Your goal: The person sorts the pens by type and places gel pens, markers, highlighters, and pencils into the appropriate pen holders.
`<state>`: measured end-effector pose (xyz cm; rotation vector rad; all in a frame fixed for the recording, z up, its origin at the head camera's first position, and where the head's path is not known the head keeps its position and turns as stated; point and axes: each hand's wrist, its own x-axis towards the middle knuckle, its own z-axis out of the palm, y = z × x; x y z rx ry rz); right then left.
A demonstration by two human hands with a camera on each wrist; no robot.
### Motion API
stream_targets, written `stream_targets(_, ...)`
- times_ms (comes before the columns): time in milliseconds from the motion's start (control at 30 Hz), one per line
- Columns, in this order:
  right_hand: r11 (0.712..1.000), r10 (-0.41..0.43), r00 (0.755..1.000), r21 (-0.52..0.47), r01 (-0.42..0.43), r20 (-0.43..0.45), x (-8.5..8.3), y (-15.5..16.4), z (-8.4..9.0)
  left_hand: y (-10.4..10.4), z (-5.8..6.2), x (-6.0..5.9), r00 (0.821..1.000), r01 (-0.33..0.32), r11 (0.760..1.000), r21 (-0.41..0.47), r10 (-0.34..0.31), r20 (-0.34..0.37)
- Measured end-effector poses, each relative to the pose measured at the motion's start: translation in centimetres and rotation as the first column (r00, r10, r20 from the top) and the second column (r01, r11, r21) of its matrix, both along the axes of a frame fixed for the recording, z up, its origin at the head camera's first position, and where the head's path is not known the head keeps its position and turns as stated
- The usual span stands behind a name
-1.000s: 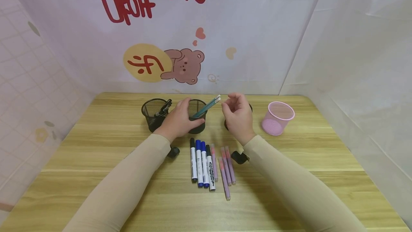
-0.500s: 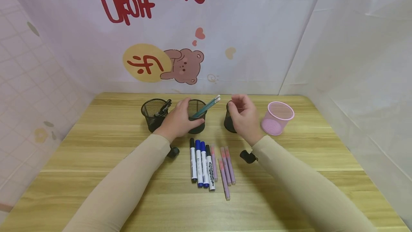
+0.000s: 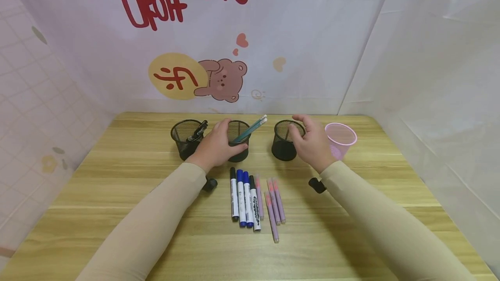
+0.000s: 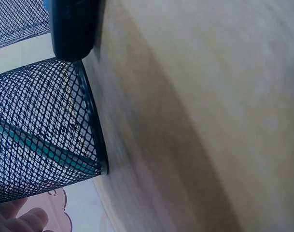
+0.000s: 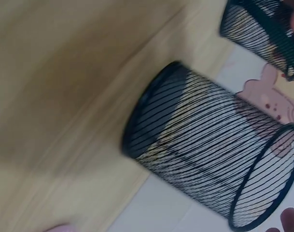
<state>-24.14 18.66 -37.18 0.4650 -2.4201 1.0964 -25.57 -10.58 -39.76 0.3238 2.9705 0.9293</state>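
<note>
My left hand (image 3: 215,145) grips a black mesh pen cup (image 3: 239,156), thumb on its near side and fingers at the far side. Teal pencils (image 3: 253,128) with white ends lean to the right inside that cup. One pencil (image 4: 45,147) shows through the mesh in the left wrist view. Beside another black mesh cup (image 3: 283,145), at its right, is my right hand (image 3: 312,145), its fingers loosely bent. The right wrist view shows that mesh cup (image 5: 200,145) standing apart from the fingertips (image 5: 290,220).
A black mesh cup (image 3: 181,138) holding black pens (image 3: 198,130) stands at left. A pink mesh cup (image 3: 340,135) is partly behind my right hand. Several black and blue markers (image 3: 244,198) and pink-purple pens (image 3: 273,209) lie in front on the wooden table (image 3: 195,246).
My right hand has moved right, from beside the pencil ends past the second cup, uncovering that cup and now covering part of the pink one. My left hand has stayed in place.
</note>
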Motion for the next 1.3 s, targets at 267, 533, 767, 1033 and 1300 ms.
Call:
stream_targets(267,0.945,-0.001,0.995,0.326,-0.031,0.097,-1.4,1.3,-1.2,0.0,0.0,0.0,1.000,0.003,1.000,-0.001,-0.003,0.000)
stream_targets(533,0.878,-0.039,0.975,0.474,-0.070,0.218,-2.1,2.0,-1.5,0.0,0.0,0.0,1.000,0.001,1.000,-0.009,-0.001,0.002)
stream_targets(767,0.847,-0.059,0.960,0.523,-0.098,0.275,-2.6,2.4,-1.7,0.1,0.1,0.1,1.000,-0.002,1.000,-0.006,0.002,0.005)
stream_targets(1033,0.831,-0.063,0.954,0.544,-0.112,0.293,-2.6,2.5,-1.9,0.2,0.0,-0.1,1.000,-0.004,1.000,-0.011,0.004,0.015)
stream_targets(1300,0.842,-0.067,0.944,0.527,-0.120,0.323,-2.3,2.2,-1.8,0.0,-0.2,-0.1,1.000,0.006,1.000,-0.007,-0.006,-0.008)
